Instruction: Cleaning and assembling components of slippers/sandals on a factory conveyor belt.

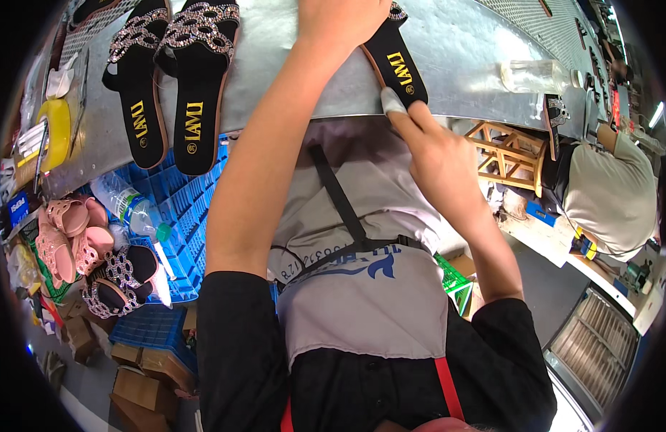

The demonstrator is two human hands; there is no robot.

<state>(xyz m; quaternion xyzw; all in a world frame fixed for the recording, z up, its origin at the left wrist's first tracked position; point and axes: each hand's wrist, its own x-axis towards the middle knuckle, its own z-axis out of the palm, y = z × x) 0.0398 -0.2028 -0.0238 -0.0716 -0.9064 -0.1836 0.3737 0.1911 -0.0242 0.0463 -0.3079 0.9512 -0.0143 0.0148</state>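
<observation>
A black slide sandal [398, 61] with a rhinestone strap lies at the table's front edge, between my hands. My right hand [441, 147] is closed on its heel end, a white cover on one fingertip. My left hand [342, 20] is curled against the strap end at the upper edge of the picture; its fingertips run out of view. To the left lie two matching sandals, one [141, 108] beside the other [200, 101], their heels over the table edge. The metal table [282, 68] is shiny and grey.
A clear bottle [534, 75] lies at the right. A yellow tape roll [57, 133] is at the far left. Below the table are a blue crate [185, 216], a plastic bottle [131, 205], pink sandals [56, 245] and a wooden stool [516, 155]. Another person [610, 191] is at the right.
</observation>
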